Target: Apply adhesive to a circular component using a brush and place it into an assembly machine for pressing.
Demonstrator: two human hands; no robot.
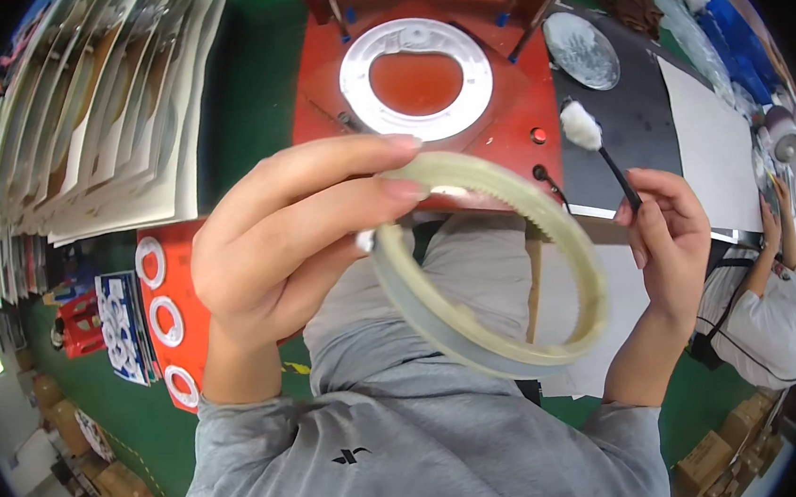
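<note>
My left hand grips a pale yellow plastic ring gear by its left rim, with fingers and thumb closed on it. Small teeth run along the ring's inside, and it hangs tilted in front of my lap. A small white dab shows near the thumb, partly hidden. Off to the right, my right hand pinches the thin black handle of a brush. Its head, pointing up and away, is covered in a white lump; whether this is bristle or paste I cannot make out. Ring and brush are apart.
A white ring-shaped part lies on the red worktable ahead, between metal posts. A round dish smeared white stands on the black surface at right. Stacked sheets rise at left above several white rings. Another person sits at far right.
</note>
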